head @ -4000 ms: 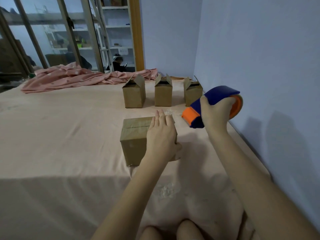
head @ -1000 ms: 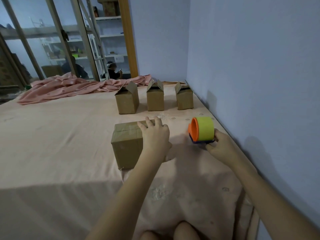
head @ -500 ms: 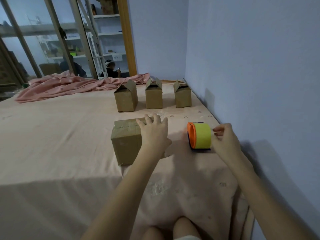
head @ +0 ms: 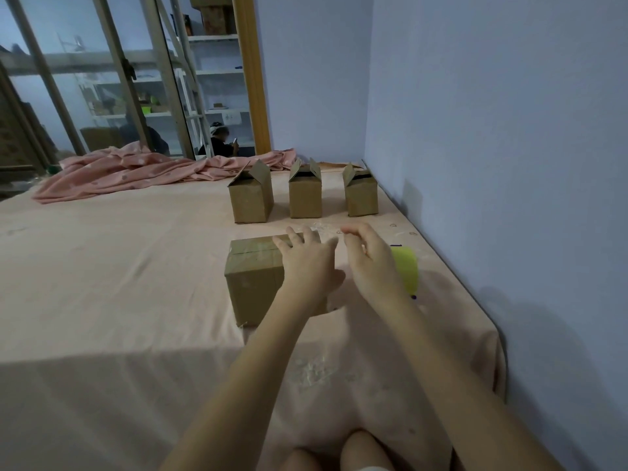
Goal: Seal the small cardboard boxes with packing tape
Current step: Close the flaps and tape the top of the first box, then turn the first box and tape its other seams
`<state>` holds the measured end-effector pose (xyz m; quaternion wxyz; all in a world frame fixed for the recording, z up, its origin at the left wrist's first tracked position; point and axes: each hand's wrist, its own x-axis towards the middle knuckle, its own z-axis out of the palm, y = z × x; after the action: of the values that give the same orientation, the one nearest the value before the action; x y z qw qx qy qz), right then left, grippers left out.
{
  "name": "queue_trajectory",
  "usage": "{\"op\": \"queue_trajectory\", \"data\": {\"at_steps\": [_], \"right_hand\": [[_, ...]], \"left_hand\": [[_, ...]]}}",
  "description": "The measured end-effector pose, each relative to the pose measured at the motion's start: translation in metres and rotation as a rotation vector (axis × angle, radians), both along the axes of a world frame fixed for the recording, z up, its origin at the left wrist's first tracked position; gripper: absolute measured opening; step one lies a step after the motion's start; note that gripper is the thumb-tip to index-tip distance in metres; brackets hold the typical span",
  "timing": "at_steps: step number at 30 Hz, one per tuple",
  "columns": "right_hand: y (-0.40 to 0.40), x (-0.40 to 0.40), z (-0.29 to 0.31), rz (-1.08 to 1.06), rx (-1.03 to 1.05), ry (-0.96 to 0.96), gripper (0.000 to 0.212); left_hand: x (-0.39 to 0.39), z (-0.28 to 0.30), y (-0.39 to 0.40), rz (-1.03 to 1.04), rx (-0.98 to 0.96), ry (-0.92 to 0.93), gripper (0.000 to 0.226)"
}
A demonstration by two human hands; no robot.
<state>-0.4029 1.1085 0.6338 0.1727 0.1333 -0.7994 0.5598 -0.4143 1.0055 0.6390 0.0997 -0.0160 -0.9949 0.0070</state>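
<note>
A small cardboard box with tape across its closed top sits on the pink sheet in front of me. My left hand rests flat on the box's right top, fingers spread. My right hand hovers just right of it, fingers loosely bent, holding nothing. The tape dispenser, with its yellow-green roll, stands on the sheet behind my right hand, mostly hidden. Three more boxes with raised flaps stand in a row farther back: left, middle, right.
A crumpled pink cloth lies along the far edge of the sheet-covered surface. A lilac wall runs close along the right side. Glass panels and shelves stand behind. My knees show at the bottom.
My right hand set the tape dispenser down on the sheet, let go, and moved left toward the taped box. My left hand stayed on the box.
</note>
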Motion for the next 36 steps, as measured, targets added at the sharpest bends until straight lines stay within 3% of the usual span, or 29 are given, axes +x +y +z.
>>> {"op": "queue_trajectory", "data": {"at_steps": [4, 5, 9, 11, 14, 16, 18, 20, 22, 26, 30, 33, 36], "right_hand": [[-0.012, -0.008, -0.012, 0.197, -0.168, -0.246, 0.044], [-0.015, -0.008, -0.017, 0.225, -0.131, -0.267, 0.047], [-0.022, -0.009, -0.037, 0.316, 0.016, -0.260, 0.054], [-0.019, -0.011, -0.040, 0.346, 0.024, -0.261, 0.056], [-0.018, -0.011, -0.041, 0.301, 0.063, -0.275, 0.057], [-0.022, -0.005, -0.041, 0.090, 0.170, -0.104, 0.049], [-0.027, 0.005, -0.038, -0.156, 0.247, 0.229, 0.025], [-0.030, 0.013, -0.033, -0.285, 0.297, 0.488, 0.011], [-0.032, 0.015, -0.030, -0.245, 0.330, 0.567, 0.013], [-0.027, 0.017, -0.036, -0.172, 0.406, 0.421, 0.018], [-0.018, 0.015, -0.045, -0.166, 0.371, 0.287, 0.031], [-0.012, 0.011, -0.045, -0.113, 0.378, 0.207, 0.041], [-0.007, 0.009, -0.044, -0.074, 0.402, 0.116, 0.058]], "left_hand": [[0.014, 0.010, -0.020, -0.140, 0.899, 0.236, 0.035], [0.019, 0.009, -0.027, -0.128, 1.017, 0.332, 0.027], [0.028, -0.002, -0.075, -0.031, 1.015, 0.604, 0.022], [0.026, -0.014, -0.104, 0.062, 1.062, 0.597, 0.021], [0.023, -0.029, -0.129, 0.158, 1.307, 0.423, 0.036], [0.023, -0.037, -0.129, 0.166, 1.460, 0.307, 0.036], [0.022, -0.043, -0.119, 0.144, 1.631, 0.248, 0.029], [0.021, -0.045, -0.109, 0.133, 1.754, 0.228, 0.039], [0.019, -0.044, -0.098, 0.147, 1.789, 0.196, 0.041], [0.017, -0.046, -0.079, 0.115, 1.591, 0.285, 0.066], [0.030, -0.057, -0.056, 0.072, 1.494, 0.392, 0.039], [0.029, -0.065, -0.049, 0.037, 1.550, 0.409, 0.049], [0.026, -0.066, -0.043, -0.007, 1.578, 0.386, 0.029]]}}
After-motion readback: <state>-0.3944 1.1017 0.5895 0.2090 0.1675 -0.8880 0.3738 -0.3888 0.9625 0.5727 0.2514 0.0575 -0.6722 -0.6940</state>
